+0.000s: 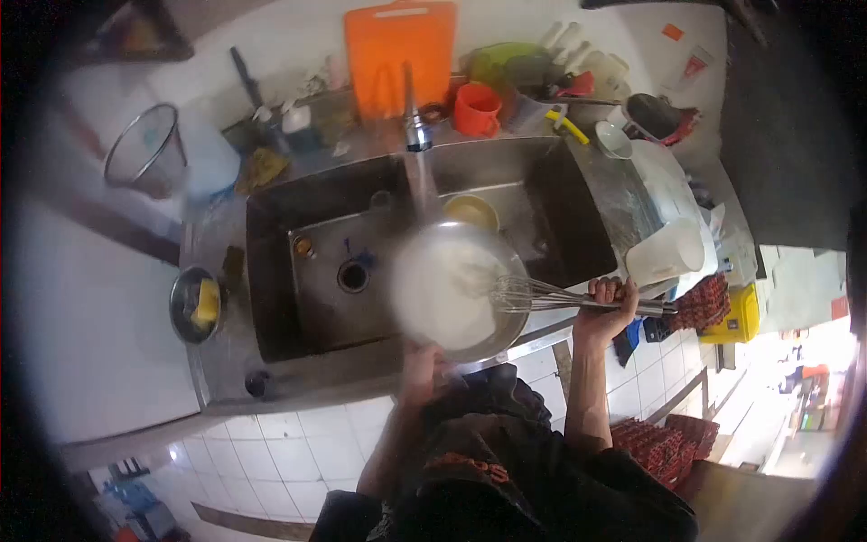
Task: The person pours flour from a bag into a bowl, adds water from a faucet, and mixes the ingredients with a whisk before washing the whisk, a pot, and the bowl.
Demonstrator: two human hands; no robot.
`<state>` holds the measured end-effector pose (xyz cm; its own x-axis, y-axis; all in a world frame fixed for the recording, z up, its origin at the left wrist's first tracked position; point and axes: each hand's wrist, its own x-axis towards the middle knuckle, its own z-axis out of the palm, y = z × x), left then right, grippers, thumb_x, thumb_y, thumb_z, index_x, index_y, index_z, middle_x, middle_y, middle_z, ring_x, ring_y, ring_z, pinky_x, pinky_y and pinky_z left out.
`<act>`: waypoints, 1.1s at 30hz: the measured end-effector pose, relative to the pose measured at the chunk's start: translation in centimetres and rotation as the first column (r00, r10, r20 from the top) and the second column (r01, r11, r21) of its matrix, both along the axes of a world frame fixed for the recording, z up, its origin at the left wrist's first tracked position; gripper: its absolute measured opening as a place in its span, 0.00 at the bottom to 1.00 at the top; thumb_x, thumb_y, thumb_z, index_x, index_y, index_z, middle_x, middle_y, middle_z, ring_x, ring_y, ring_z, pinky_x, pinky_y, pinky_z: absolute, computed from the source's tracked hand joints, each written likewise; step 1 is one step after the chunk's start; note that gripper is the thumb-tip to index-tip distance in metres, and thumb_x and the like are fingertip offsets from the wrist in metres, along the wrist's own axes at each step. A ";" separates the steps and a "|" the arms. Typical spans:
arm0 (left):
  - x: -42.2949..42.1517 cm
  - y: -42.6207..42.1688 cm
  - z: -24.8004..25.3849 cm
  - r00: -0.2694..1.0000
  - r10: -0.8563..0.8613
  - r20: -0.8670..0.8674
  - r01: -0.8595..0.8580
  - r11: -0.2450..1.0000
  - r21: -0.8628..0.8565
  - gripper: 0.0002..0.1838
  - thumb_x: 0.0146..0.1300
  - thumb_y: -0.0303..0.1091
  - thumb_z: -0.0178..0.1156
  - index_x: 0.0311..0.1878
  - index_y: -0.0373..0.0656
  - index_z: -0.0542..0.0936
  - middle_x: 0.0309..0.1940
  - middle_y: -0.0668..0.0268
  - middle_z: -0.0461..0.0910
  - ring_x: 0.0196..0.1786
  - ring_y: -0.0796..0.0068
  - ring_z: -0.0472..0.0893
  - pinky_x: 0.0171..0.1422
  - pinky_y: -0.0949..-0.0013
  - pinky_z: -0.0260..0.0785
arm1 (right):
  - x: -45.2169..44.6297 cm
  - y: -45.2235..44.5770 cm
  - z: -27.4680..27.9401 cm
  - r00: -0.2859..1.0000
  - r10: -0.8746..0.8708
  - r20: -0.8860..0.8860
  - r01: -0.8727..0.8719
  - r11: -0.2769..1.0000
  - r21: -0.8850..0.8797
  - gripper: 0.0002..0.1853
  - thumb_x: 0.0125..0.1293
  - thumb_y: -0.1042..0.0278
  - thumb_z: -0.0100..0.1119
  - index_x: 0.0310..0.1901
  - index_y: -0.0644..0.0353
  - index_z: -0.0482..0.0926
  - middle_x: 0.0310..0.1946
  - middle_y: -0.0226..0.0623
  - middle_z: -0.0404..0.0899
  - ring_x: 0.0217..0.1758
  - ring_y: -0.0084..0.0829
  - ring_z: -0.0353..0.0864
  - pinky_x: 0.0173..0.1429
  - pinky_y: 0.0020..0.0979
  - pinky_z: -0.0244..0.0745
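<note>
My right hand (607, 307) is closed round the handle of a wire whisk (533, 294). The whisk's wires reach into a round metal bowl (508, 339) that holds a white, foamy-looking content. At the bowl's near edge, my left hand (423, 366) grips the rim, its fingers partly blurred. The bowl is over the near part of a double sink (316, 280), beneath a faucet (415, 126) that appears to be running. Behind the bowl, a yellowish round dish (471, 211) lies in the right basin.
An orange cutting board (397, 54) and a red mug (476, 109) stand behind the sink. To the left is a small bowl with a yellow sponge (207, 303). A white container (666, 251) lies right of the sink, near a small white bowl (613, 140).
</note>
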<state>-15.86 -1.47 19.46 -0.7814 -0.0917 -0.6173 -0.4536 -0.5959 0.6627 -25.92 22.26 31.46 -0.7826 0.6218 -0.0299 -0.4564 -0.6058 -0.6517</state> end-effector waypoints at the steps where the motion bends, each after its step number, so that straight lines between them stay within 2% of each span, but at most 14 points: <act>1: -0.2 0.0 -2.0 1.000 -0.012 0.007 0.012 1.000 -0.009 0.26 0.53 0.25 0.53 0.57 0.38 0.61 0.45 0.54 0.73 0.39 0.59 0.80 0.35 0.61 0.78 | 0.2 0.3 0.4 1.000 -0.025 -0.008 0.025 1.000 -0.005 0.14 0.64 0.62 0.51 0.24 0.52 0.60 0.18 0.26 0.55 0.21 0.21 0.55 0.31 0.28 0.56; 2: -0.6 0.2 -3.1 1.000 -0.022 0.014 0.023 1.000 -0.018 0.35 0.52 0.24 0.53 0.65 0.42 0.52 0.50 0.52 0.71 0.42 0.58 0.79 0.36 0.59 0.80 | 0.2 0.6 1.0 0.999 -0.041 -0.016 0.040 0.999 -0.022 0.15 0.64 0.63 0.51 0.23 0.52 0.58 0.17 0.25 0.54 0.20 0.21 0.53 0.30 0.27 0.55; 5: -2.2 1.4 -1.7 0.997 -0.071 0.024 0.070 0.997 0.025 0.35 0.52 0.23 0.52 0.65 0.41 0.52 0.50 0.51 0.71 0.41 0.58 0.80 0.37 0.56 0.81 | 0.2 2.6 1.6 0.995 -0.095 -0.036 0.094 0.995 -0.045 0.16 0.65 0.64 0.50 0.21 0.52 0.57 0.16 0.25 0.53 0.19 0.20 0.51 0.29 0.26 0.54; 7: -3.5 3.0 -1.1 0.997 -0.072 -0.041 0.073 0.997 0.020 0.34 0.52 0.23 0.52 0.64 0.40 0.52 0.49 0.52 0.71 0.42 0.58 0.80 0.37 0.55 0.82 | -0.1 4.4 1.6 0.994 -0.048 -0.095 0.051 0.998 0.036 0.15 0.63 0.63 0.52 0.23 0.52 0.58 0.17 0.26 0.55 0.19 0.22 0.53 0.30 0.28 0.57; 9: -4.6 5.2 0.2 1.000 0.006 0.004 -0.005 0.999 -0.050 0.27 0.52 0.22 0.51 0.57 0.36 0.61 0.46 0.53 0.70 0.43 0.58 0.78 0.34 0.61 0.81 | -0.9 6.2 2.0 0.992 -0.053 -0.111 0.053 0.999 -0.005 0.15 0.63 0.63 0.52 0.23 0.52 0.58 0.17 0.27 0.54 0.18 0.22 0.54 0.31 0.28 0.57; 15: -10.2 12.8 -0.4 0.998 -0.041 -0.040 0.043 0.998 0.046 0.30 0.53 0.21 0.51 0.61 0.39 0.57 0.45 0.56 0.72 0.40 0.61 0.79 0.35 0.60 0.82 | -4.6 11.2 4.4 0.983 -0.028 -0.181 0.031 0.999 0.014 0.13 0.67 0.62 0.48 0.27 0.51 0.58 0.18 0.26 0.55 0.20 0.21 0.56 0.34 0.29 0.60; 17: -12.0 15.4 -1.7 0.995 -0.072 -0.070 0.076 0.995 0.061 0.30 0.53 0.21 0.51 0.61 0.41 0.56 0.46 0.57 0.71 0.41 0.61 0.79 0.35 0.57 0.83 | -5.7 13.1 4.9 0.972 0.026 -0.234 -0.001 0.994 0.106 0.14 0.70 0.60 0.46 0.28 0.52 0.58 0.19 0.27 0.56 0.21 0.22 0.57 0.35 0.30 0.61; 20: -15.7 19.9 -1.1 0.990 -0.089 -0.113 0.101 0.989 0.105 0.30 0.53 0.22 0.52 0.61 0.40 0.58 0.46 0.57 0.72 0.42 0.61 0.79 0.34 0.60 0.82 | -7.7 15.6 5.3 0.958 0.038 -0.284 0.058 0.946 0.320 0.16 0.72 0.55 0.43 0.28 0.54 0.58 0.21 0.31 0.60 0.24 0.26 0.61 0.38 0.33 0.62; 21: -16.9 21.5 0.0 0.989 -0.098 -0.107 0.110 0.988 0.108 0.30 0.53 0.22 0.52 0.61 0.40 0.58 0.46 0.57 0.72 0.43 0.61 0.79 0.34 0.61 0.82 | -8.4 16.4 5.1 0.958 0.043 -0.282 0.052 0.945 0.322 0.16 0.72 0.55 0.43 0.28 0.54 0.58 0.21 0.31 0.60 0.24 0.26 0.61 0.38 0.33 0.62; 23: -19.3 24.2 1.0 0.990 -0.093 -0.106 0.105 0.988 0.111 0.31 0.52 0.22 0.52 0.61 0.40 0.58 0.46 0.57 0.73 0.43 0.61 0.80 0.33 0.62 0.82 | -10.0 17.4 5.1 0.961 -0.029 -0.276 0.162 0.866 0.473 0.18 0.72 0.54 0.43 0.27 0.54 0.57 0.23 0.29 0.57 0.27 0.24 0.55 0.39 0.31 0.59; 25: -21.4 26.3 0.6 0.977 -0.207 -0.057 0.212 0.971 0.108 0.32 0.52 0.22 0.53 0.62 0.41 0.57 0.47 0.55 0.72 0.44 0.59 0.80 0.36 0.61 0.82 | -11.2 18.6 4.6 0.959 -0.009 -0.285 0.160 0.844 0.512 0.17 0.72 0.53 0.43 0.29 0.54 0.58 0.24 0.30 0.58 0.28 0.24 0.55 0.40 0.31 0.59; 27: -23.1 28.1 -0.2 0.956 -0.269 -0.116 0.280 0.956 0.084 0.32 0.53 0.24 0.52 0.63 0.41 0.56 0.49 0.54 0.71 0.45 0.57 0.79 0.40 0.58 0.81 | -12.3 19.5 4.1 0.946 0.030 -0.323 0.195 0.742 0.641 0.16 0.72 0.53 0.43 0.30 0.54 0.58 0.25 0.30 0.59 0.29 0.25 0.55 0.40 0.31 0.59; 30: -25.5 31.5 0.7 0.958 -0.281 -0.049 0.282 0.959 0.006 0.31 0.53 0.27 0.52 0.63 0.41 0.57 0.48 0.54 0.72 0.44 0.56 0.79 0.40 0.57 0.80 | -13.1 20.9 4.0 0.930 0.005 -0.367 0.265 0.683 0.680 0.16 0.71 0.52 0.43 0.32 0.54 0.59 0.25 0.32 0.60 0.29 0.26 0.57 0.41 0.31 0.61; 33: -27.5 33.8 -3.8 0.947 -0.301 -0.111 0.312 0.944 0.105 0.32 0.53 0.27 0.53 0.63 0.42 0.57 0.50 0.53 0.70 0.43 0.56 0.79 0.39 0.56 0.80 | -12.9 22.6 3.6 0.939 -0.064 -0.337 0.298 0.641 0.708 0.17 0.70 0.50 0.42 0.33 0.55 0.60 0.25 0.32 0.61 0.29 0.26 0.59 0.46 0.35 0.63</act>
<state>-43.34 32.38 15.66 -0.8142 0.2311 -0.5326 -0.5667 -0.5152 0.6430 -38.80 44.84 35.02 -0.5552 0.4713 0.6853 -0.7204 0.1393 -0.6794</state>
